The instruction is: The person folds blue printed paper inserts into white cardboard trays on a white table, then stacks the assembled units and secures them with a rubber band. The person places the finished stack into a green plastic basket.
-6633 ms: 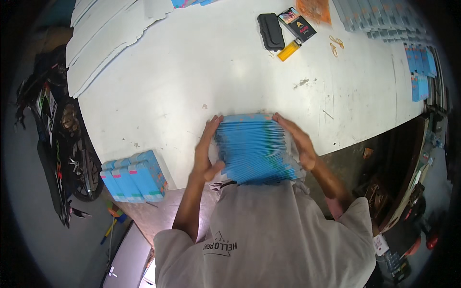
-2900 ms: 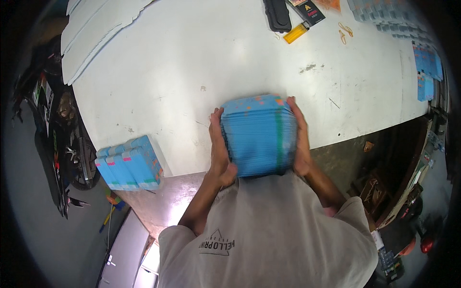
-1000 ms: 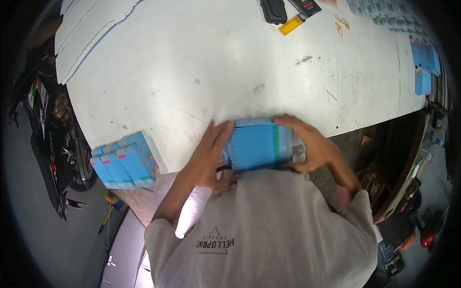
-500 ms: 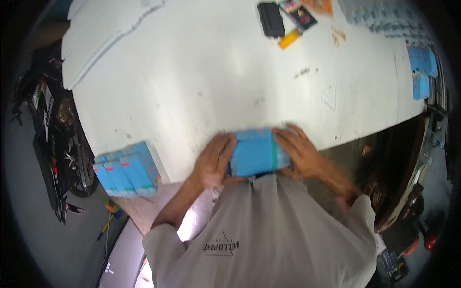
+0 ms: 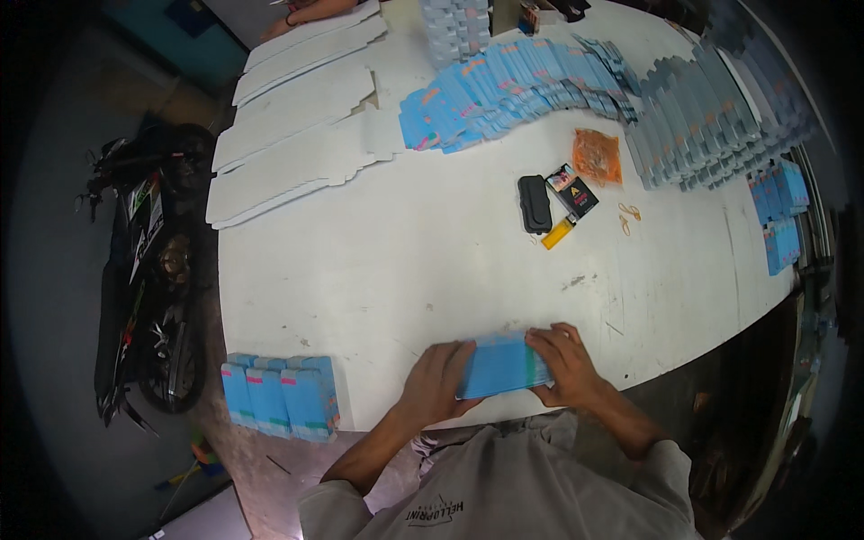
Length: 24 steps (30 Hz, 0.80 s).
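A thick stack of blue flat cards or folded cartons (image 5: 498, 367) with a green stripe is held at the front edge of the white table (image 5: 378, 270). My left hand (image 5: 434, 385) is closed round its left end. The opposite end sits in my right hand (image 5: 570, 371), thumb below and fingers over the top. Whether the stack's underside touches the table is hidden. To the left, at the table's near corner, several similar blue stacks (image 5: 286, 400) stand side by side.
White sheet piles (image 5: 297, 166) lie far left; a person's forearm (image 5: 321, 11) shows behind them. Fanned blue pieces (image 5: 513, 85) and grey-blue rows (image 5: 693, 117) fill the back. A black case (image 5: 535, 205), yellow lighter (image 5: 559, 234) and orange bag (image 5: 597, 156) lie mid-right. A motorbike (image 5: 148, 279) stands left.
The view has tilted up, bringing the far side of the table into sight. Both hands still grip the blue stack, which appears lower in the picture.
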Each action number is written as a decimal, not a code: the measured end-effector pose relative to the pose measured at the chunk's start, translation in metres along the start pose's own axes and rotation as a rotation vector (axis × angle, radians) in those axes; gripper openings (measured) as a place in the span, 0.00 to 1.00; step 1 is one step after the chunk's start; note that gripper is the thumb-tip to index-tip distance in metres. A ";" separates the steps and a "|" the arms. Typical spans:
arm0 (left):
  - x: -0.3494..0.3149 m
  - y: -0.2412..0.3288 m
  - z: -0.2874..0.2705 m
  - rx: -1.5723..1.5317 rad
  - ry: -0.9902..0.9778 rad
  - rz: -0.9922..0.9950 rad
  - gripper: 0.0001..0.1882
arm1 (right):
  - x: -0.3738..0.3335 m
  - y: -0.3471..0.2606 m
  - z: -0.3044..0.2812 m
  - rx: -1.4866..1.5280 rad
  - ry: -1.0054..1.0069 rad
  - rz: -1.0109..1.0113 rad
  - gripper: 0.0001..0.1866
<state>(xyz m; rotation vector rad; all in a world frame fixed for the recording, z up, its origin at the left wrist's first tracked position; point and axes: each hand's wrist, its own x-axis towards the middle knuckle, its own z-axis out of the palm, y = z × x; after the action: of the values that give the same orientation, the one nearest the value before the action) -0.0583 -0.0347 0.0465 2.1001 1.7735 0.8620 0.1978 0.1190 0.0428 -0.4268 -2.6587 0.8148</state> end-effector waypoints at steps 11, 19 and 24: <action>0.053 0.007 0.014 0.275 -0.212 -0.197 0.54 | 0.064 0.002 -0.002 -0.287 -0.308 0.051 0.56; 0.072 0.001 0.011 0.315 -0.136 -0.168 0.61 | 0.088 -0.003 -0.010 -0.269 -0.221 0.058 0.58; 0.079 -0.013 0.021 0.241 -0.173 -0.214 0.51 | 0.092 0.014 0.006 -0.218 -0.220 0.086 0.54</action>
<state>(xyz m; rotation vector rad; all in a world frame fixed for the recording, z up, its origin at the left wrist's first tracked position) -0.0501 0.0476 0.0437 2.0011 2.0439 0.4154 0.1150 0.1609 0.0500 -0.5373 -2.9672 0.6288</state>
